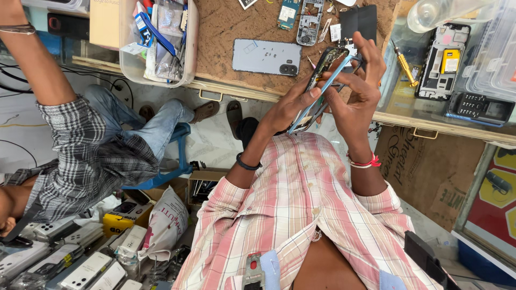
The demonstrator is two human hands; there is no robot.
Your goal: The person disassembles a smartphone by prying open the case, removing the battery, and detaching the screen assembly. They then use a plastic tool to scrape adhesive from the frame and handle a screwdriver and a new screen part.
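An opened phone (pixel 317 91), its frame pale blue and its inside dark, is held edge-on above the front edge of the worktop (pixel 226 27), tilted from upper right to lower left. The left hand (pixel 287 110) grips its lower part from the left, thumb laid along the blue edge. The right hand (pixel 360 88) closes on its upper part from the right, fingers curled over the top end and thumb pressed toward the frame. Both hands touch the phone; whether a tool lies between the fingers cannot be told.

Just left of the phone, flat on the brown worktop, lies a grey back cover (pixel 267 57). Beyond it lie a bare phone frame (pixel 310 21) and a black panel (pixel 359 22). To the right, on glass, a yellow-handled screwdriver (pixel 404 65) lies beside a stripped phone body (pixel 443 62) holding a yellow rectangular part; a black keypad phone (pixel 478 107) lies nearer the edge.

At upper left a clear plastic tub (pixel 158 43) holds blue-and-white packets, beside a tan carton (pixel 105 21). Under the worktop at right leans a brown carton (pixel 424 172) with dark lettering; farther right is a red sign (pixel 497 198) with yellow shapes. At lower left lie white boxes (pixel 86 268), a yellow box (pixel 122 217) and a white printed bag (pixel 166 223). A second person in a grey checked shirt (pixel 80 156) sits at left.
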